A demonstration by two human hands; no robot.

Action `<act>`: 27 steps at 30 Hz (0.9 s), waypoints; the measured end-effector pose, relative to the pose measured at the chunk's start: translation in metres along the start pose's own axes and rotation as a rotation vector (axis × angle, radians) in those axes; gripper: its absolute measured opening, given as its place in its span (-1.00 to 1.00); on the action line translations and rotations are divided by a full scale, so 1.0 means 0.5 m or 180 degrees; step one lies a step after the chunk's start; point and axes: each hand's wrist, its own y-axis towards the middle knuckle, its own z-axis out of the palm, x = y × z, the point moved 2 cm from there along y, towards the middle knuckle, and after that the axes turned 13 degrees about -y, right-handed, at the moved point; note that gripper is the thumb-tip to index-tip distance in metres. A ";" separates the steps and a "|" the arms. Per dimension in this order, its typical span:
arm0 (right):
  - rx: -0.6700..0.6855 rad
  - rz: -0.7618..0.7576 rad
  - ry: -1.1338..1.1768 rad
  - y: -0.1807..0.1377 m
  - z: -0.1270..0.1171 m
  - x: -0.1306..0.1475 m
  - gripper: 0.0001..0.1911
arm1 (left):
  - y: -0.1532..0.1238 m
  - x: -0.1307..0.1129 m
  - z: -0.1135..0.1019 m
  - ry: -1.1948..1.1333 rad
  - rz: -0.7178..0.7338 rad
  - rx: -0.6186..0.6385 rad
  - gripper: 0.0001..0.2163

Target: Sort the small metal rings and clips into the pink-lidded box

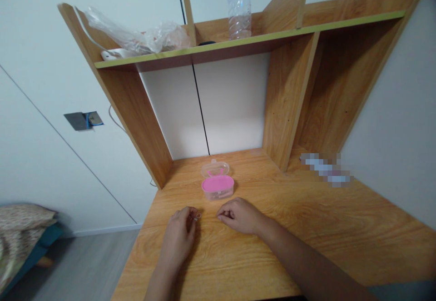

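Tiny clear item (196,217) (blurred, indistinct)

1. Two bare forearms enter from the lower edge of the head-camera view; no sleeve, cuff or glove covers either one as far as the picture shows.
2. The left hand (179,234) carries no ring, watch or bracelet that can be made out.
3. The right hand (240,215) and its wrist are likewise unadorned, with no band or strap showing.
4. The fingers (223,212) are bare; their nails are too small to tell.
5. No clothing shows clearly.
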 end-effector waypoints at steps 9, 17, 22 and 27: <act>-0.0013 -0.0004 -0.0001 0.001 0.004 -0.003 -0.80 | 0.001 0.011 0.004 -0.0314 -0.0003 -0.0094 -0.85; -0.0003 0.0043 -0.0033 0.001 0.001 -0.001 -0.80 | 0.004 0.017 -0.006 0.0156 0.0041 -0.0209 -0.78; 0.0000 0.0031 0.0015 0.001 -0.001 0.002 -0.79 | 0.004 0.009 -0.013 0.0485 0.0054 -0.0018 -0.72; 0.0000 0.0073 0.0045 0.000 0.001 0.001 -0.80 | 0.000 0.002 -0.020 0.0529 -0.0039 0.0264 -0.70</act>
